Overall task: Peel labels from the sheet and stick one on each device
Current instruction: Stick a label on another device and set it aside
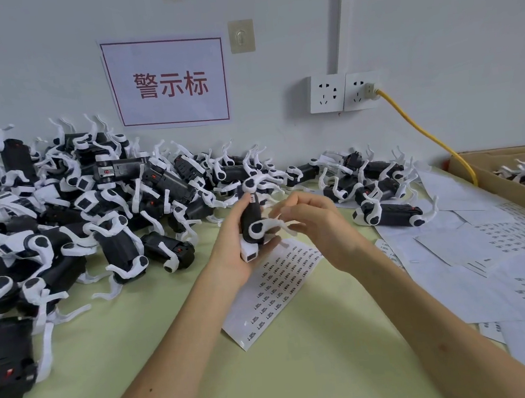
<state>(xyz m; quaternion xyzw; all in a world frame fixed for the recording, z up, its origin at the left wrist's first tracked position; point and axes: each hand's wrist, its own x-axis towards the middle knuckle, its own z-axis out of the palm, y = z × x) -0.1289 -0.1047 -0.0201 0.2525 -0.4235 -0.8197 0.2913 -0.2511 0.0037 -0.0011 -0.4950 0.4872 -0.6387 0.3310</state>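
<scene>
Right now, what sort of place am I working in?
Likely a factory labelling bench: a heap of identical black-and-white plastic devices, white paper sheets of small printed labels on the pale green tabletop, and a brown cardboard box holding more devices at right.

The table's [305,372] left side and far edge are being blocked by heaped devices [120,249], the right by loose sheets [457,275]; the near middle is being left free.
</scene>
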